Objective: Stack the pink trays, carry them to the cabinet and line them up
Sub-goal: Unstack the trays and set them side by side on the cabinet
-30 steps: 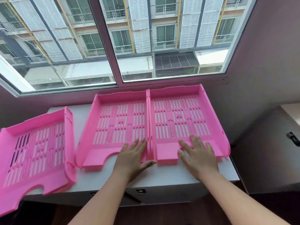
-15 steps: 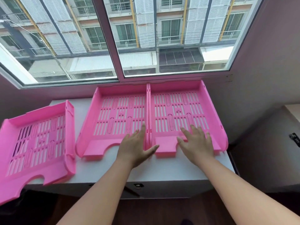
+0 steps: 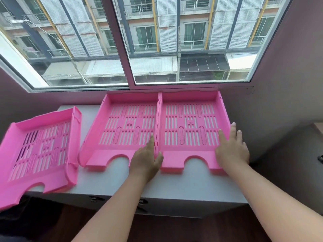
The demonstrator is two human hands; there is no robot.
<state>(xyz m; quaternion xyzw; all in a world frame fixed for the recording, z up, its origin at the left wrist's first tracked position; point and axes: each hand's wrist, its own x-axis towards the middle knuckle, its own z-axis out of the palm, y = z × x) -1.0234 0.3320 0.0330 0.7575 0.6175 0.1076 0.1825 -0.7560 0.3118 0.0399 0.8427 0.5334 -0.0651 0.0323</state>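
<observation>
Three pink slotted trays lie on the white cabinet top under the window. The middle tray and the right tray sit side by side, walls touching, backs at the wall. The left tray lies apart, turned askew, its front corner hanging past the cabinet's edge. My left hand rests on the seam between the middle and right trays, thumb on the right tray's front. My right hand lies flat on the right tray's right side, fingers spread over its wall.
A sliding window runs behind the cabinet. A purple wall closes the right side. A second, lower surface shows at the far right. Dark floor lies below the cabinet front with its latches.
Both hands have slid along the trays: the left forward onto the seam, the right outward to the right tray's side wall. The two trays now sit against the back wall.
</observation>
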